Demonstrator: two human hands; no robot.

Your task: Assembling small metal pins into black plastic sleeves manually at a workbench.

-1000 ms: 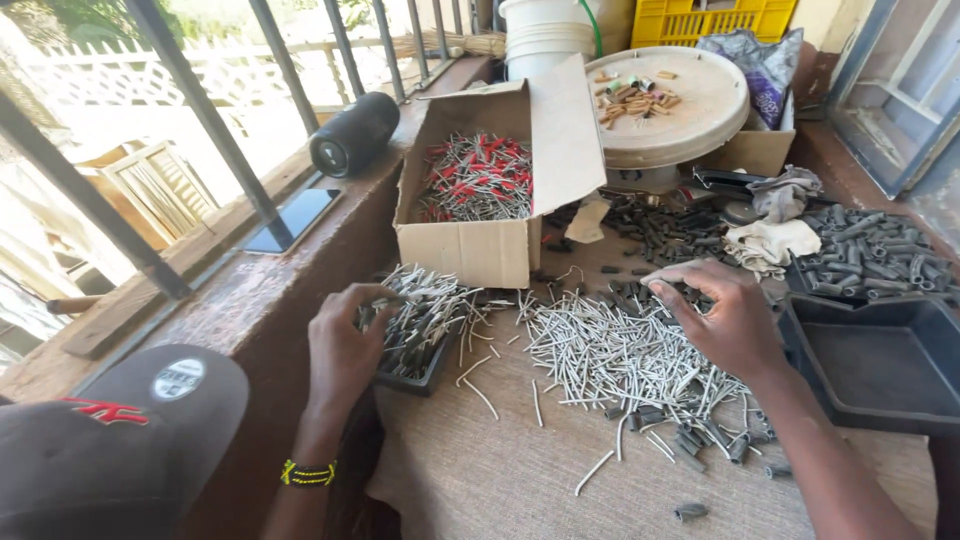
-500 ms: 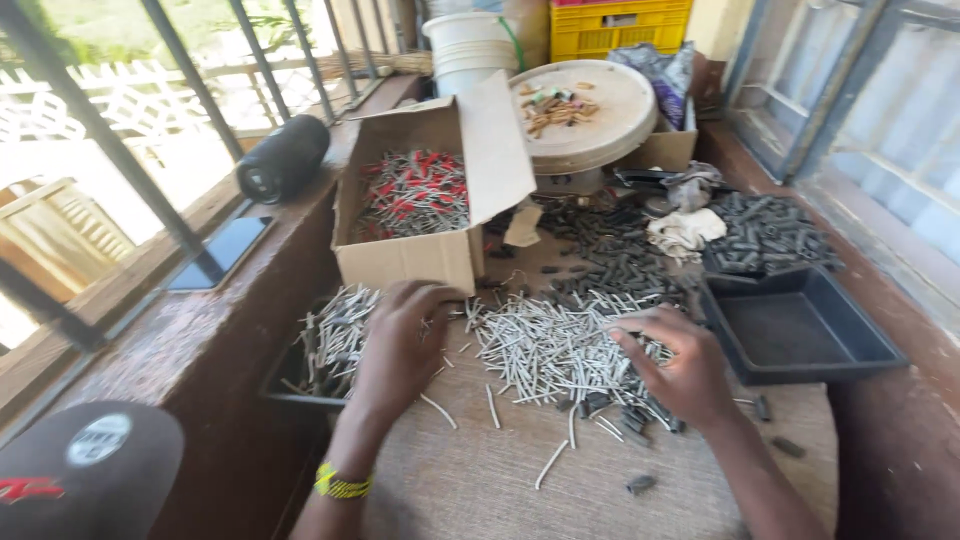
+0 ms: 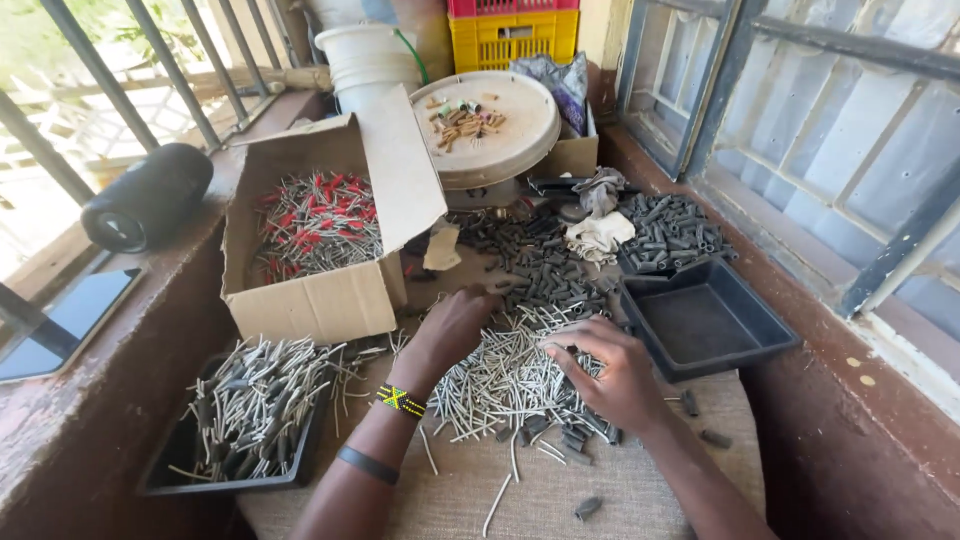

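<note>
Head view shows my left hand (image 3: 455,325) spread loose on the pins (image 3: 500,380) mid-table and my right hand (image 3: 610,375) pinching a few nearby, where a careless sweep might knock some off the near edge.

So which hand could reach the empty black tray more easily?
Probably the right hand. It rests on the pile of grey pins just beside the empty black tray, which sits on that side. The left hand is farther from it, over the middle of the pile.
</note>
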